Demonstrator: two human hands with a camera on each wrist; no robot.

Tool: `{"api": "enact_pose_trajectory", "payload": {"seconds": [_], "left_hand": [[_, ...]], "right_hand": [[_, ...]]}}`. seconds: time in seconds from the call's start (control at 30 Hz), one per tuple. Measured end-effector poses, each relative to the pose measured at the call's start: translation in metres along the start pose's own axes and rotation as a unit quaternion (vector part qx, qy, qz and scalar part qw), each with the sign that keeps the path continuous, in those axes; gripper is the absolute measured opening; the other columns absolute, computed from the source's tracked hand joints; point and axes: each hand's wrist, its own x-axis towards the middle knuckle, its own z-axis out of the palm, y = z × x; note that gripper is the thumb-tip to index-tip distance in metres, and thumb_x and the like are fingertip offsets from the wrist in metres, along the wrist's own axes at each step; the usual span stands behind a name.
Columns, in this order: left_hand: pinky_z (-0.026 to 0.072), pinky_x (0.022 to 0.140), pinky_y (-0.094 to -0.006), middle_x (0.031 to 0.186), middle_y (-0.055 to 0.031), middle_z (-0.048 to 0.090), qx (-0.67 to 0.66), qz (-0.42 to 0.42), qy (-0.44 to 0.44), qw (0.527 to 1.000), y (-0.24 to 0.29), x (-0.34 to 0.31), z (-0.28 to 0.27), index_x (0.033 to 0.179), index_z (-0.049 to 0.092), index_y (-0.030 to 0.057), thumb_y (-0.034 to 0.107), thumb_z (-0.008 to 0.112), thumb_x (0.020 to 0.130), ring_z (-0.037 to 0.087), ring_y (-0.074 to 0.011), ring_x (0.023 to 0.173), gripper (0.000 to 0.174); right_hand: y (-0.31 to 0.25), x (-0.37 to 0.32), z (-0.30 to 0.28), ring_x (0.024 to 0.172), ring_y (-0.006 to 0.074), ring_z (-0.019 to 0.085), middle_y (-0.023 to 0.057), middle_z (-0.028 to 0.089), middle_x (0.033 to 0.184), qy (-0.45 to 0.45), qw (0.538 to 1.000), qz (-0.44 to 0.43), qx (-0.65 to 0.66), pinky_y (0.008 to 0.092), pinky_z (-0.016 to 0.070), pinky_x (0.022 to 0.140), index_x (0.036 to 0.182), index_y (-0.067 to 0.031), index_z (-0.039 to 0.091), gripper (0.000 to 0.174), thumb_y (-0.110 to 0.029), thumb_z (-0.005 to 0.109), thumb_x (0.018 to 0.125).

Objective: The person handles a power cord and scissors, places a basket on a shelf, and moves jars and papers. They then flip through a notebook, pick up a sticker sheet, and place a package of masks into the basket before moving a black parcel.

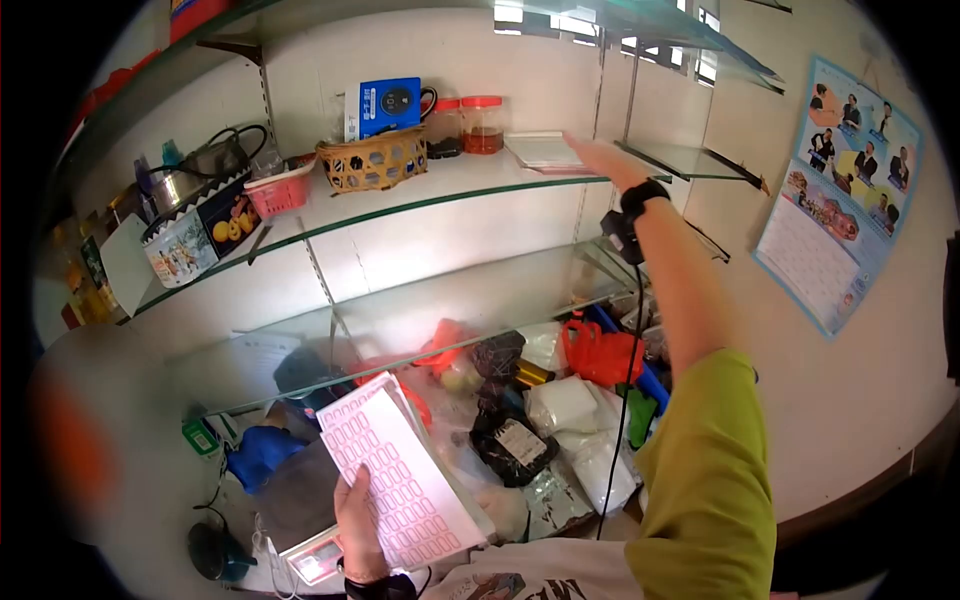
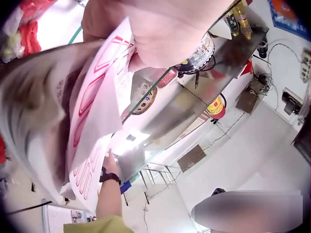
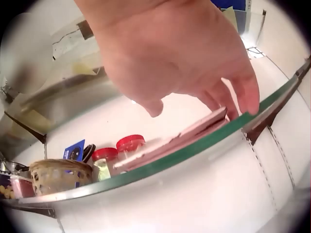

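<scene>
My left hand (image 1: 362,525) grips a stack of white sheets printed with pink rounded outlines (image 1: 390,480), thumb on top, over the lower clutter. In the left wrist view the left hand (image 2: 146,29) pinches the edge of the bent sheets (image 2: 97,116). Up at the glass shelf, my right hand (image 1: 605,160) reaches to the right end of a flat pale stack (image 1: 548,151). The right wrist view has the right hand (image 3: 180,58) with fingers extended down at the end of that thin stack (image 3: 180,138), near the green glass edge.
Left of the flat stack on the shelf are red-lidded jars (image 1: 482,125), a woven basket (image 1: 375,160) and a pink basket (image 1: 279,190). Bags, including a red one (image 1: 603,352), crowd the lower level. A calendar (image 1: 840,190) hangs on the right wall.
</scene>
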Motion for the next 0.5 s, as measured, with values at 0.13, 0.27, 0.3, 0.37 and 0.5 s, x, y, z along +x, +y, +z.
{"api": "enact_pose_trajectory", "payload": {"seconds": [0.13, 0.27, 0.3, 0.37, 0.5], "left_hand": [[0.0433, 0.093, -0.0294, 0.118, -0.0123, 0.059, -0.004, -0.019, 0.015, 1.0, -0.008, -0.002, -0.004, 0.12, 0.051, -0.0064, 0.008, 0.05, 0.094, 0.057, -0.018, 0.106, 0.03], [0.0434, 0.093, -0.0283, 0.117, -0.0113, 0.06, -0.013, -0.033, 0.043, 0.998, -0.009, 0.001, 0.004, 0.12, 0.052, -0.0058, 0.008, 0.051, 0.094, 0.058, -0.0164, 0.104, 0.029], [0.0434, 0.093, -0.0283, 0.117, -0.0113, 0.06, -0.013, -0.031, 0.046, 0.998, -0.011, 0.003, 0.004, 0.12, 0.052, -0.0058, 0.008, 0.051, 0.094, 0.058, -0.0164, 0.104, 0.029], [0.0431, 0.093, -0.028, 0.116, -0.011, 0.06, -0.018, -0.025, 0.029, 0.999, -0.018, 0.01, 0.0, 0.12, 0.052, -0.0059, 0.008, 0.051, 0.094, 0.057, -0.0161, 0.105, 0.03], [0.0424, 0.094, -0.0283, 0.118, -0.0113, 0.058, -0.017, -0.011, 0.035, 0.999, -0.014, 0.012, 0.015, 0.123, 0.05, -0.0065, 0.007, 0.051, 0.094, 0.057, -0.0164, 0.105, 0.032]], "right_hand": [[-0.009, 0.013, 0.013, 0.115, 0.0339, 0.054, 0.0148, 0.059, 0.121, 0.004, 0.995, 0.102, -0.004, 0.0417, 0.0406, 0.094, 0.116, -0.006, 0.062, 0.072, -0.065, 0.047, 0.079], [-0.006, 0.009, 0.008, 0.101, 0.0332, 0.06, 0.0176, 0.064, 0.111, -0.038, 0.995, 0.068, 0.059, 0.0376, 0.0442, 0.089, 0.106, -0.0013, 0.066, 0.073, -0.065, 0.061, 0.07], [-0.001, 0.014, 0.011, 0.097, 0.0328, 0.062, 0.0173, 0.066, 0.107, -0.053, 0.993, 0.039, 0.098, 0.0358, 0.045, 0.087, 0.102, -0.0014, 0.068, 0.07, -0.063, 0.065, 0.068], [-0.007, 0.011, 0.002, 0.093, 0.0317, 0.062, 0.0177, 0.066, 0.102, -0.062, 0.994, 0.027, 0.083, 0.0345, 0.0453, 0.085, 0.099, -0.0005, 0.068, 0.068, -0.06, 0.068, 0.067], [-0.002, 0.039, 0.012, 0.085, 0.0297, 0.063, 0.0179, 0.068, 0.091, -0.062, 0.998, -0.008, -0.012, 0.0332, 0.0459, 0.08, 0.091, 0.0011, 0.069, 0.066, -0.059, 0.071, 0.064]]}}
